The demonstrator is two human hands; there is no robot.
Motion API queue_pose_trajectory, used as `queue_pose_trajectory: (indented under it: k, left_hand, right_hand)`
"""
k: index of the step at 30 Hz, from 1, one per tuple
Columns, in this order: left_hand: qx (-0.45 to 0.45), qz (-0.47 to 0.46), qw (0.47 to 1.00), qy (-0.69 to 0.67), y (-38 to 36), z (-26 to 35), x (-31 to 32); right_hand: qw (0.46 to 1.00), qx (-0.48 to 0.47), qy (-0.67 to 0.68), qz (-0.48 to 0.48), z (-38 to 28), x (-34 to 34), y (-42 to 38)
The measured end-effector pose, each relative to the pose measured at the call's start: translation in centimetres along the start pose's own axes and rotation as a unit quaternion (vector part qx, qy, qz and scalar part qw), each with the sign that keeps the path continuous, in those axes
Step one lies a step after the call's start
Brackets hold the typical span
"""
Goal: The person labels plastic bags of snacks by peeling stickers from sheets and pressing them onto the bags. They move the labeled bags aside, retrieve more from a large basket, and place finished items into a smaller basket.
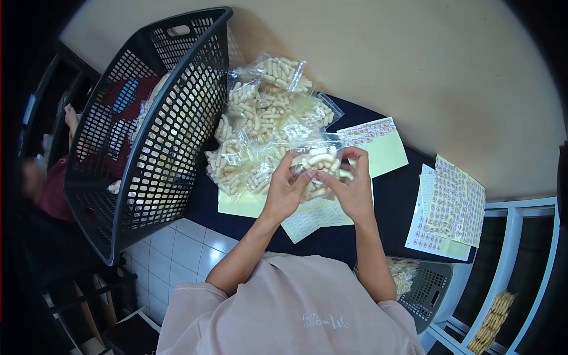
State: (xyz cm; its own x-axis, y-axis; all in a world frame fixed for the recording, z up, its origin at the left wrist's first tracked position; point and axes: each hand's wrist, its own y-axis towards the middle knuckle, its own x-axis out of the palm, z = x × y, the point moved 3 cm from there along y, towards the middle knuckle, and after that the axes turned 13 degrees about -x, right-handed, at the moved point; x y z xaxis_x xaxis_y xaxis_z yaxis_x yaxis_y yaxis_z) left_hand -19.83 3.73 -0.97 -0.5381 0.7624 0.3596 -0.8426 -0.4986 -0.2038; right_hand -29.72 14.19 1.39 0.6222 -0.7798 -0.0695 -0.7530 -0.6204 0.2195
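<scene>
Both my hands grip a clear plastic bag of pale, finger-shaped snacks (322, 158) above the dark table. My left hand (285, 189) is closed on the bag's left side, with its thumb pressed to the front. From the right, my right hand (354, 188) is closed on the same bag, its thumb close to the left thumb. A small round label seems to lie under the thumbs, but it is mostly covered. Just behind my left hand lies a pile of similar filled bags (260, 112). Label sheets (316, 218) lie beneath the held bag.
A large black plastic basket (171, 136) stands tilted at the left. More sticker sheets (455, 201) lie at the table's right, and another sheet (384, 148) near the wall. A grey basket (429, 296) holding bags sits below right. Another person's arm (71, 121) shows behind the black basket.
</scene>
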Motion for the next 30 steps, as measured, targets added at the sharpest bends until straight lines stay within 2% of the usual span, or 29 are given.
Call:
queue_pose_trajectory:
  k: [1,2,4,5,8,10,14,16,18,20,24,25,26,28,29,30]
  left_hand:
    - [0.024,0.004,1.000,-0.001,-0.2,0.3,0.4]
    - [0.024,0.006,1.000,-0.001,-0.2,0.2,0.5]
    - [0.012,-0.002,0.999,-0.047,-0.3,-0.3,0.3]
    - [0.008,-0.001,0.999,-0.047,-0.5,-0.4,0.3]
    - [0.000,0.005,1.000,0.002,-0.7,-0.5,0.2]
    - [-0.039,0.051,0.997,0.029,-0.9,-1.3,-0.5]
    - [-0.095,0.048,0.994,0.032,-2.5,-2.7,-2.1]
    - [-0.127,0.049,0.990,0.017,-3.7,-4.3,-3.1]
    - [-0.124,0.065,0.989,0.052,-5.1,-5.6,-4.1]
    - [-0.130,0.050,0.988,0.070,-6.4,-6.4,-5.1]
    - [-0.188,0.063,0.980,-0.004,-8.4,-5.8,-6.9]
    - [-0.182,0.064,0.980,-0.048,-8.6,-6.7,-7.8]
    - [-0.183,0.065,0.980,-0.048,-8.8,-6.8,-8.4]
    - [-0.175,0.126,0.950,-0.226,-8.8,-6.4,-9.9]
    - [-0.172,0.118,0.962,-0.179,-8.9,-6.6,-11.4]
    - [-0.172,0.121,0.961,-0.181,-8.8,-6.4,-11.7]
  right_hand:
    - [0.998,0.027,0.057,-0.010,1.3,-0.1,-0.2]
    - [0.998,0.028,0.057,-0.011,2.1,-0.2,-0.5]
    - [0.983,0.070,0.149,-0.075,2.5,0.6,-1.2]
    - [0.984,0.060,0.156,-0.064,2.4,0.9,-1.7]
    - [0.991,0.050,0.087,-0.088,3.9,0.9,-2.7]
    - [0.988,0.068,0.113,-0.079,3.8,1.2,-3.4]
    - [0.988,0.057,0.103,-0.098,4.2,1.9,-5.3]
    - [0.984,0.096,0.071,-0.130,5.6,2.2,-6.8]
    - [0.982,0.102,0.074,-0.144,6.1,2.7,-8.1]
    - [0.969,0.146,0.037,-0.193,6.4,3.1,-9.2]
    - [0.968,0.097,-0.025,-0.230,4.7,4.9,-9.7]
    - [0.967,0.058,-0.028,-0.246,4.3,5.2,-9.4]
    - [0.967,0.059,-0.028,-0.247,4.5,5.3,-9.1]
    - [0.966,0.090,0.029,-0.242,5.5,5.1,-8.3]
    - [0.975,0.021,-0.020,-0.221,5.8,4.6,-7.4]
    - [0.979,-0.008,-0.081,-0.188,6.6,4.1,-6.8]
